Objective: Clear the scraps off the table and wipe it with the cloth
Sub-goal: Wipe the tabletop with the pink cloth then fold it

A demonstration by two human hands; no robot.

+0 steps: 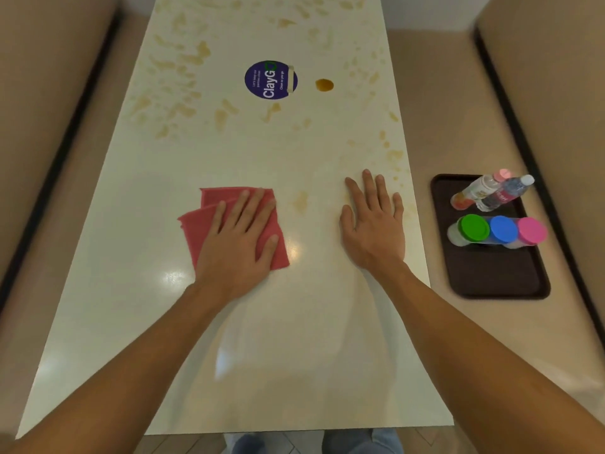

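A folded red cloth (199, 224) lies on the long white table (131, 322), left of centre. My left hand (240, 239) presses flat on the cloth with fingers straight. My right hand (373, 221) rests flat on the bare table top to the right, fingers spread, holding nothing. Yellowish smears (183, 60) cover the far half of the table, and one small smear (300, 201) sits between my hands. A dark amber drop (324, 85) lies beside a round purple sticker (270, 80).
On the bench seat to the right stands a dark brown tray (497, 276) holding two lying bottles (491, 193) and three tubs with green, blue and pink lids (501, 229). Tan bench backs run along both sides of the table.
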